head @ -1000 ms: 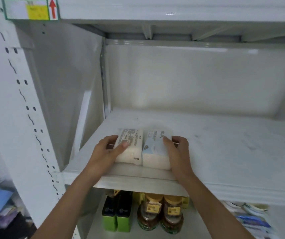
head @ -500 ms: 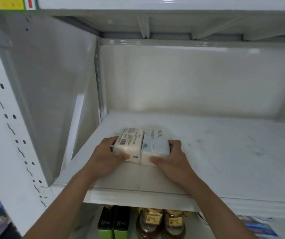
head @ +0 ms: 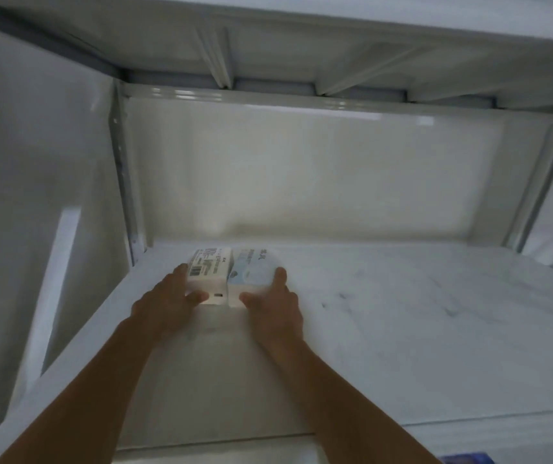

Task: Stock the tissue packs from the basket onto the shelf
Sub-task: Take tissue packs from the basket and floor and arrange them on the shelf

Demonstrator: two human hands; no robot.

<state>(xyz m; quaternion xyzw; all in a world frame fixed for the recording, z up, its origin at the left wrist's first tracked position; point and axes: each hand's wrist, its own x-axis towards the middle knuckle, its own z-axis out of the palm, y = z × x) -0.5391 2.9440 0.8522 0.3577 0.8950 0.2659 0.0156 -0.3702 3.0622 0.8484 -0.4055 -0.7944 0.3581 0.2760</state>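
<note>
Two bare arms reach deep into a white metal shelf [head: 402,329], where a pair of tissue packs sits side by side and touching, near the back left corner; the left hand [head: 164,303] cups the outer side and near end of the white pack [head: 208,272], the one with a barcode printed on its top, thumb pressed against its front face; the right hand [head: 276,308] wraps the blue-and-white pack [head: 251,269] the same way, fingers along its right side and thumb on the near end; both hands are curled around their packs rather than flat or fisted; both packs rest on the shelf surface, just short of the back panel [head: 301,175]; the scuffed, marbled shelf stretches bare to the right; the view is soft with blur.
</note>
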